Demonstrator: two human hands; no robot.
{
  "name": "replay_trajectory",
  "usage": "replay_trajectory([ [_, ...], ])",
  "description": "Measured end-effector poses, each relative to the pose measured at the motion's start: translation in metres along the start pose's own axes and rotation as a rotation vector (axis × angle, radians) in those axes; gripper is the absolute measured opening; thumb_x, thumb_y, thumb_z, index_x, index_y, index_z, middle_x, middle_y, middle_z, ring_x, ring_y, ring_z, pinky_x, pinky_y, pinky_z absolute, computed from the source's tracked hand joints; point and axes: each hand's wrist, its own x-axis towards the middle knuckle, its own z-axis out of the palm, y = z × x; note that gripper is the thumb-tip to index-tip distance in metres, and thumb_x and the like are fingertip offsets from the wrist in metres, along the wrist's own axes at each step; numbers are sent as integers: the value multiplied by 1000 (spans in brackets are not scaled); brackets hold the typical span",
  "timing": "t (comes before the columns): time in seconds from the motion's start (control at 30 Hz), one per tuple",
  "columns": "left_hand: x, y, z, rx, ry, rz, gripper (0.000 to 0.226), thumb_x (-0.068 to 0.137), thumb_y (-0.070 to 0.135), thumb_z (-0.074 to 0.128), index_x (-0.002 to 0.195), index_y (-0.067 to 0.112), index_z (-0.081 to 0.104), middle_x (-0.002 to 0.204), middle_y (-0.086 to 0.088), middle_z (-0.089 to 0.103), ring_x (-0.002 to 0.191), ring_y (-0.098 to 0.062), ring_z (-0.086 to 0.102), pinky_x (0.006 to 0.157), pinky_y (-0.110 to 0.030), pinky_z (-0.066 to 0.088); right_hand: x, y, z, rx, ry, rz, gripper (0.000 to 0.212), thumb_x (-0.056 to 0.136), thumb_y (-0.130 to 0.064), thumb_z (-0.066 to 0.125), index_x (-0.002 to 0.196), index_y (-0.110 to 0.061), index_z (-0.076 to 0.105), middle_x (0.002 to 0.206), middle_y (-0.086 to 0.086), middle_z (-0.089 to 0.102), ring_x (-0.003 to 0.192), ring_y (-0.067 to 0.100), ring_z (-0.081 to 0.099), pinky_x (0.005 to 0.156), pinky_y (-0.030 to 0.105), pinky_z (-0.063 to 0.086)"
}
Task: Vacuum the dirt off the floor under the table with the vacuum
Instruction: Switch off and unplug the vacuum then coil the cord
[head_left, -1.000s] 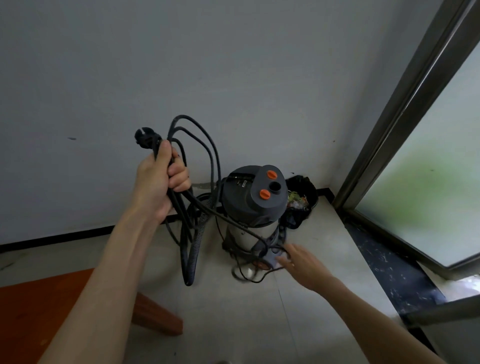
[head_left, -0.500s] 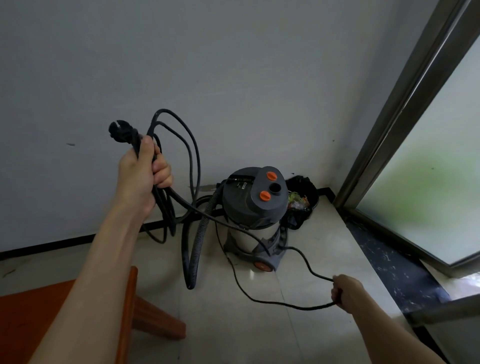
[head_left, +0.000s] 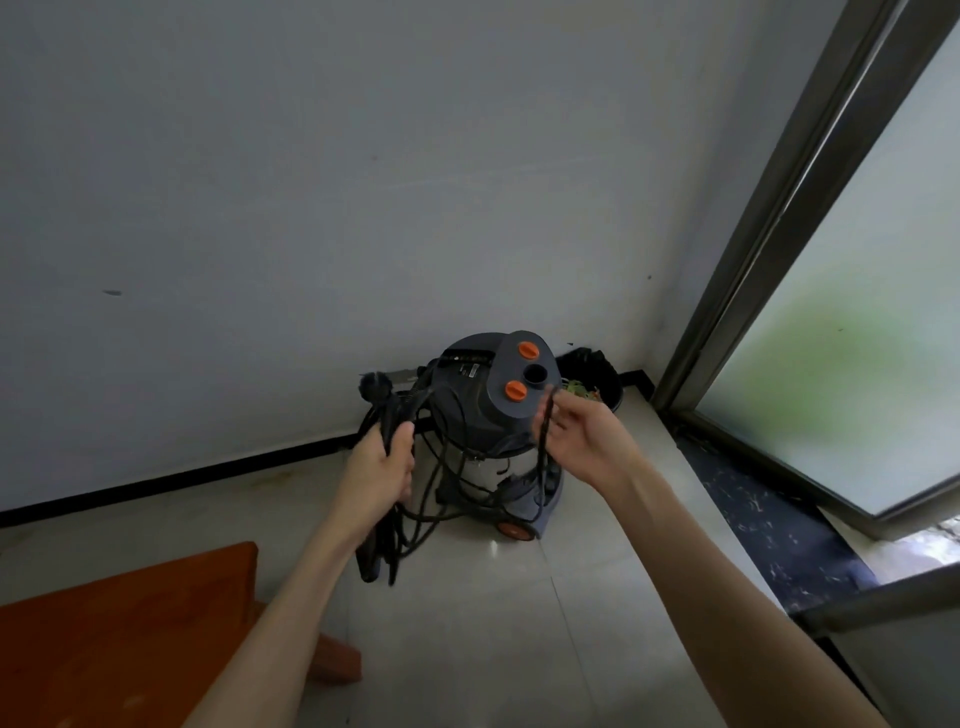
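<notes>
Vacuum (head_left: 493, 410) is standing in the far corner by the wall, w/ a black bin (head_left: 597, 371) just behind it on the right and the glass door (head_left: 831, 364) further right. Left hand (head_left: 382, 475) is gripping a bundle of looped power cord (head_left: 415, 499), plug (head_left: 375, 387) sticking up above the fist; right hand (head_left: 587, 439) is pinching another strand of the same cord near the vac's lid. Cord is looking limp and tangle-prone, prob light, so it's best taken in loops, not by one strand. Canister w/ metal drum prob heavy-ish but on wheels, so rolling beats lifting. Wooden table (head_left: 119, 639) is sitting near left; floor under it not in view.
</notes>
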Motion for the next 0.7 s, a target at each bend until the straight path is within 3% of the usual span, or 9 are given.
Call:
replay_trajectory([
  [0.1, -4, -7, 7, -27, -8, -36, 30, 101, 22, 36, 72, 16, 35, 47, 10, 32, 37, -3, 28, 40, -17, 26, -7, 1, 20, -620, -41, -142, 26, 99, -8, 38, 120, -14, 54, 62, 1, 51, 52, 12, 44, 53, 26, 37],
  [0.2, -6, -6, 12, -57, -27, -52, 30, 101, 23, 37, 72, 15, 36, 49, 7, 37, 43, -8, 33, 42, -20, 28, -11, 14, 29, -1121, -45, -349, 26, 101, -9, 39, 117, -13, 59, 58, 0, 48, 48, 7, 40, 51, 22, 32],
  [0.33, -4, -3, 20, -191, 56, -123, 28, 102, 23, 37, 80, 12, 50, 64, -6, 60, 52, -13, 47, 46, -23, 37, -19, 46, 33, -1171, -164, -394, 29, 97, -6, 48, 124, -7, 60, 72, -2, 53, 59, 3, 46, 57, 17, 38],
  [0.43, -2, 2, 19, -413, 91, -202, 30, 102, 22, 35, 83, 11, 55, 66, -2, 70, 58, -13, 58, 52, -26, 45, -27, 65, 27, -1406, -308, -496, 29, 95, -4, 51, 120, -9, 64, 82, -6, 51, 73, 1, 48, 72, 13, 39],
  [0.57, 3, 5, 13, -668, 118, -274, 29, 103, 24, 34, 81, 10, 47, 70, -6, 72, 75, -20, 62, 59, -31, 52, -31, 76, 18, -1585, -353, -735, 21, 90, -6, 59, 106, -8, 73, 87, 9, 60, 78, 14, 55, 75, 22, 43],
  [0.7, 6, 6, 10, -839, 160, -310, 29, 102, 23, 35, 79, 9, 45, 59, -8, 67, 64, -20, 59, 66, -31, 50, -35, 78, 15, -1578, -398, -813, 20, 88, -8, 64, 106, -5, 72, 92, 10, 61, 80, 11, 53, 72, 6, 37],
])
